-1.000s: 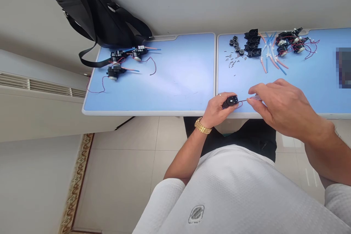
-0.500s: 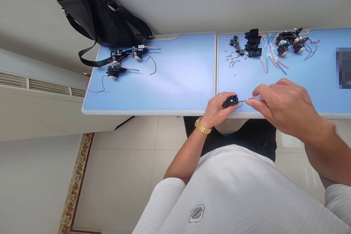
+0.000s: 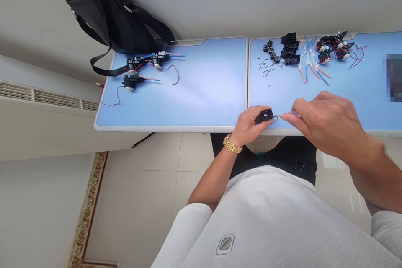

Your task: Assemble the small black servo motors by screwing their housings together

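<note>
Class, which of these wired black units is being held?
The wired black unit in the left hand; the others all lie in clusters on the blue tabletops.

Bright, diffuse light fills the room, laying a pale glare across the blue desktop [image 3: 194,92] and streaks of reflection on the glossy floor tiles [image 3: 351,201], while a soft shadow darkens the wall [image 3: 28,21] beside the black backpack [image 3: 103,12]. The wide lens visibly slants the slatted wall heater [image 3: 47,98] near the frame's edge. The left hand [image 3: 251,125] and right hand [image 3: 329,127] look fairly sharp, but the tiny screws [image 3: 265,67] lose detail, and a pixelated block [image 3: 394,77] obscures the right edge.
</note>
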The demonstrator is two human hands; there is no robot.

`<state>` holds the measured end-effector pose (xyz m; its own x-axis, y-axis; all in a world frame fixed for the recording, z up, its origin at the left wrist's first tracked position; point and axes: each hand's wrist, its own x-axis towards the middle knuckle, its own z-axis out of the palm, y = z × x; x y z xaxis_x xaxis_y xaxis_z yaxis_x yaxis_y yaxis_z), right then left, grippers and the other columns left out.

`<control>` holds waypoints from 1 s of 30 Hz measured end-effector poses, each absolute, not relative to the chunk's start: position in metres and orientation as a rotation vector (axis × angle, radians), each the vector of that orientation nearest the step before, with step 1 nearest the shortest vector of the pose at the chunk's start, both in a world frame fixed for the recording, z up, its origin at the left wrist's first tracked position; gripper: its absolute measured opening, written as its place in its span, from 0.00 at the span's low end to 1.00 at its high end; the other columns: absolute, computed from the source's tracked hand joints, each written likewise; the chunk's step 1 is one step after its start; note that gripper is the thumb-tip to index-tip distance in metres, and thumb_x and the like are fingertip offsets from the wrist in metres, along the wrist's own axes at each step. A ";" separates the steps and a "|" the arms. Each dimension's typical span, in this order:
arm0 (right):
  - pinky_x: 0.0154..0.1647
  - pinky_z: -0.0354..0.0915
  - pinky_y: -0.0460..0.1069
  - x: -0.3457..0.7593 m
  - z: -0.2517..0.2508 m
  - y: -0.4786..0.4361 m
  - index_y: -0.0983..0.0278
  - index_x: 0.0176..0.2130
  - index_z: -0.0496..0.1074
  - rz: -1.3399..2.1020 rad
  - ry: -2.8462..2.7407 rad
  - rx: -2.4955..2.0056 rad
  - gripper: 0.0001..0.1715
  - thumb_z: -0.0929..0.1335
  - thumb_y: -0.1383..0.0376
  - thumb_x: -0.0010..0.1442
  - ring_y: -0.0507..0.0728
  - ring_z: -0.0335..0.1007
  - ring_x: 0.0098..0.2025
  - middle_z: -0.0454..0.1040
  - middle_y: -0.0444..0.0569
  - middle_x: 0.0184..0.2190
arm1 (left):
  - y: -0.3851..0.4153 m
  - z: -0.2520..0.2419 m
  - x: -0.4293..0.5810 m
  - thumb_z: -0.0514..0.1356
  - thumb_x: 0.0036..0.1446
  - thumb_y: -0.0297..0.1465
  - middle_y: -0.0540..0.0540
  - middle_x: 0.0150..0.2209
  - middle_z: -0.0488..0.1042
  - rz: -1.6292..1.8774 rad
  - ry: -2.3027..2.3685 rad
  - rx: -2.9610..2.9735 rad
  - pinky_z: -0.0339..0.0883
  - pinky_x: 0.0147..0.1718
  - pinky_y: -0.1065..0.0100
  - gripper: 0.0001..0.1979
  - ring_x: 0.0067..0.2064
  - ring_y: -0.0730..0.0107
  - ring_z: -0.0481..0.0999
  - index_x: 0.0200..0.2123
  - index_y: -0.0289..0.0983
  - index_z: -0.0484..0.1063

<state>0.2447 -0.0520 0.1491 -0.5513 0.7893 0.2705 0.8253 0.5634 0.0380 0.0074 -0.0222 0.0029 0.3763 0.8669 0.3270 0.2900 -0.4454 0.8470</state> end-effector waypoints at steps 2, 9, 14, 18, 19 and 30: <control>0.38 0.57 0.54 0.246 0.148 -0.054 0.59 0.34 0.71 -0.196 -2.574 -1.369 0.28 0.61 0.52 0.85 0.55 0.48 0.23 0.62 0.40 0.19 | -0.022 0.003 0.007 0.69 0.75 0.47 0.42 0.49 0.88 1.023 1.010 1.927 0.79 0.47 0.61 0.18 0.45 0.62 0.85 0.55 0.41 0.82; 0.42 0.60 0.54 0.243 0.153 -0.052 0.60 0.40 0.73 0.012 -2.648 -1.207 0.22 0.58 0.62 0.85 0.59 0.65 0.29 0.73 0.46 0.28 | -0.022 0.005 0.007 0.69 0.74 0.46 0.42 0.50 0.88 1.016 1.007 1.928 0.80 0.49 0.60 0.16 0.47 0.61 0.86 0.55 0.41 0.83; 0.38 0.60 0.53 0.242 0.151 -0.052 0.58 0.36 0.70 -0.059 -2.625 -1.258 0.23 0.60 0.59 0.85 0.56 0.56 0.24 0.64 0.41 0.22 | -0.022 0.002 0.006 0.70 0.74 0.47 0.42 0.50 0.88 0.997 1.025 1.941 0.81 0.50 0.60 0.17 0.48 0.59 0.87 0.55 0.42 0.83; 0.36 0.59 0.53 0.241 0.145 -0.054 0.58 0.34 0.69 -0.098 -2.556 -1.295 0.25 0.61 0.57 0.85 0.56 0.52 0.22 0.62 0.40 0.19 | -0.021 0.001 0.006 0.70 0.74 0.46 0.41 0.50 0.88 1.000 1.026 1.941 0.81 0.50 0.59 0.17 0.49 0.59 0.87 0.56 0.41 0.83; 0.35 0.59 0.53 0.241 0.145 -0.055 0.58 0.33 0.69 -0.104 -2.545 -1.302 0.25 0.62 0.57 0.85 0.56 0.51 0.22 0.61 0.39 0.18 | -0.021 0.001 0.006 0.70 0.74 0.46 0.41 0.50 0.88 0.999 1.026 1.941 0.81 0.50 0.59 0.17 0.49 0.59 0.87 0.56 0.41 0.83; 0.42 0.70 0.58 0.253 0.145 -0.054 0.56 0.39 0.79 0.017 -2.193 -1.300 0.17 0.69 0.55 0.81 0.60 0.76 0.30 0.84 0.46 0.30 | -0.022 0.004 0.008 0.70 0.73 0.41 0.42 0.54 0.87 0.990 1.101 1.885 0.81 0.51 0.63 0.21 0.49 0.62 0.87 0.63 0.40 0.77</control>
